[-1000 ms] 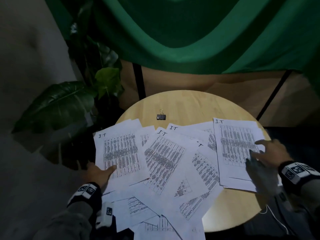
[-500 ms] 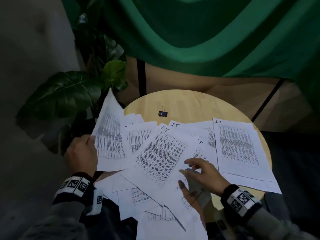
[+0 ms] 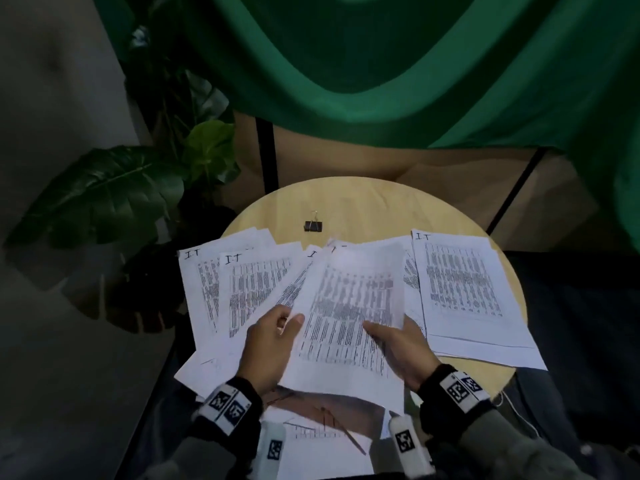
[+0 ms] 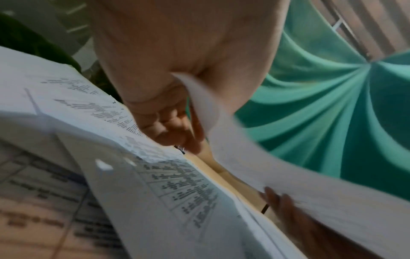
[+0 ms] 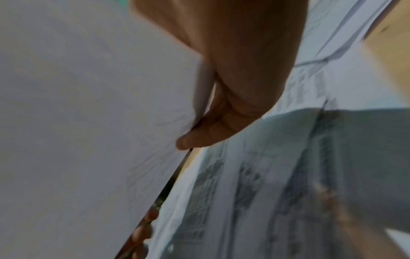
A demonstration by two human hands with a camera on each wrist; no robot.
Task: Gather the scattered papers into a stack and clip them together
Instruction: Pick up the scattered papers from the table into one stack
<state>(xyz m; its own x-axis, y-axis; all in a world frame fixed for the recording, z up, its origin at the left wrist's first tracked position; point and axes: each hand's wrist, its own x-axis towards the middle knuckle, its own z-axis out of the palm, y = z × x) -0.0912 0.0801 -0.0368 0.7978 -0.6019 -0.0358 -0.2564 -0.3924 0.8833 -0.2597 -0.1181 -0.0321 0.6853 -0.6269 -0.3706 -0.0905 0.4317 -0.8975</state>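
Now a lifted sheet [image 3: 349,306] sits between both hands above the other papers [image 3: 256,289], its long axis running away from the person; the left hand [image 3: 270,344] pinches its left edge, thumb on top, and the right hand [image 3: 401,351] grips its right edge, fingers curled under; a further pile [image 3: 464,289] lies flat to the right, nearer the right hand; the clip [image 3: 313,225] rests beyond the papers, well apart from both hands, on the round table [image 3: 363,206]; the sheets are thin, limp, printed white; the clip is small, black, wire-handled; the tabletop is pale, smooth wood.
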